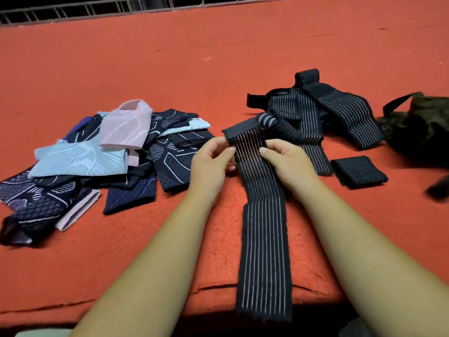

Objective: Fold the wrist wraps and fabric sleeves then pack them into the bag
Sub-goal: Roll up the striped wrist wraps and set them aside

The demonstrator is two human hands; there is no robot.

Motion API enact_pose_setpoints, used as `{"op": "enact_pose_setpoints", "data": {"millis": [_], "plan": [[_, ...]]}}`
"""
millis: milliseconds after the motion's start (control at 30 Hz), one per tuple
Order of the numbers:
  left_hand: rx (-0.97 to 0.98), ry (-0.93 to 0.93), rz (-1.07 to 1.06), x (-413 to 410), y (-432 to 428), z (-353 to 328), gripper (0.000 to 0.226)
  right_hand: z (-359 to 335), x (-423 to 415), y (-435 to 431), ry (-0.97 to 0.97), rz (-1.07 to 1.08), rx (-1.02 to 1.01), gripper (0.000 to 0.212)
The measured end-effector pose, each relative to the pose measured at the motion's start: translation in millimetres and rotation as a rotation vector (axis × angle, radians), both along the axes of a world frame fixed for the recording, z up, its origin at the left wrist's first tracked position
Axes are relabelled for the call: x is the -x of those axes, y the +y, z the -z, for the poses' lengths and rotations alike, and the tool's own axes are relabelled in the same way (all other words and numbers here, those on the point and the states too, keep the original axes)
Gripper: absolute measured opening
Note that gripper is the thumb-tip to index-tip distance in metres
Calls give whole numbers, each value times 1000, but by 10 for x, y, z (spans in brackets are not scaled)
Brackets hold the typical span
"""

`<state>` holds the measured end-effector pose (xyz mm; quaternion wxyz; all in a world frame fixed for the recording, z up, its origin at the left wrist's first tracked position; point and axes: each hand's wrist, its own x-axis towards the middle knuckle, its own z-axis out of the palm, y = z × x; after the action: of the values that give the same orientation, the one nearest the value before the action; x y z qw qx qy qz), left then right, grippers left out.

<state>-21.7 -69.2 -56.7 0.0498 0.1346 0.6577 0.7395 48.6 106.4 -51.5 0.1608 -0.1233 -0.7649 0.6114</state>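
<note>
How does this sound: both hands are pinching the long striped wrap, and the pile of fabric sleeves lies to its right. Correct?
Wrong on one point. The head view shows the left hand and right hand pinching the long striped wrap, but the pile of fabric sleeves lies to its left, not its right.

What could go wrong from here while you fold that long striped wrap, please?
The striped wrap, pinched only near its far end by the left hand and right hand, trails over the near edge of the mat, so its tail may slip off or fold crooked. The loose wraps lie close behind and could get dragged along.
</note>
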Motion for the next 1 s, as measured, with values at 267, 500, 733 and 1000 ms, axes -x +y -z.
{"op": "enact_pose_setpoints", "data": {"millis": [267,500,733,1000], "plan": [[138,110,62,-36,-41,0,28,-17,34,164,-29,-99,426,32],[151,109,116,-105,-69,-67,18,33,7,203,-1,-126,411,29],[189,97,107,-138,-66,-56,15,-6,-48,158,-3,-126,410,23],[240,11,-37,-28,-61,7,13,-59,-118,134,-97,-320,415,49]]}}
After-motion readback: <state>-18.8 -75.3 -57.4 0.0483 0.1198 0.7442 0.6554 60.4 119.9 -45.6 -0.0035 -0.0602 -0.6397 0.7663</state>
